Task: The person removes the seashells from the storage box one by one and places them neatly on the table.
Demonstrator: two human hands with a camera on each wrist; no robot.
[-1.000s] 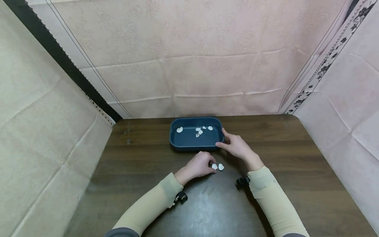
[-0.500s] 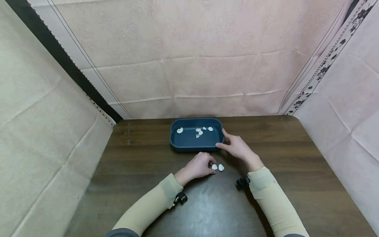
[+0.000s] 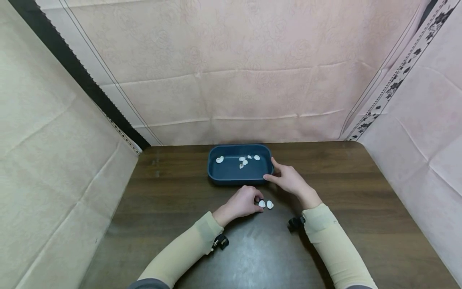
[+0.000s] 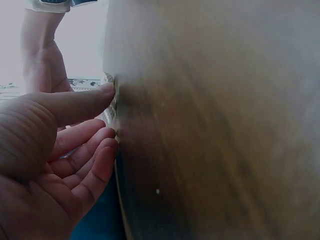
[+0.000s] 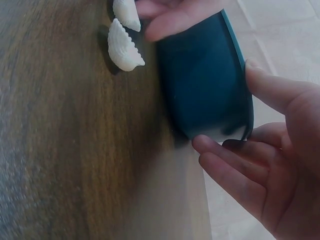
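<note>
My left hand (image 3: 244, 200) is low over the table in front of the blue tray (image 3: 213, 173). Its thumb and fingertips pinch a white seashell (image 3: 262, 204), partly hidden by the fingers. Just right of it, a second ridged white seashell (image 3: 270, 204) lies on the wood; the right wrist view shows this shell (image 5: 122, 47) close up. At the tray's right end, my right hand (image 3: 290, 179) holds the near corner, thumb at the rim and fingers round the end wall. Several small white shells (image 3: 245, 162) lie scattered inside the tray.
The brown wooden table (image 3: 173, 208) ends at its back edge, just behind the tray. Pale patterned cloth (image 3: 231, 96) hangs behind and at both sides. Each wrist carries a small black camera, such as the left one (image 3: 221, 241).
</note>
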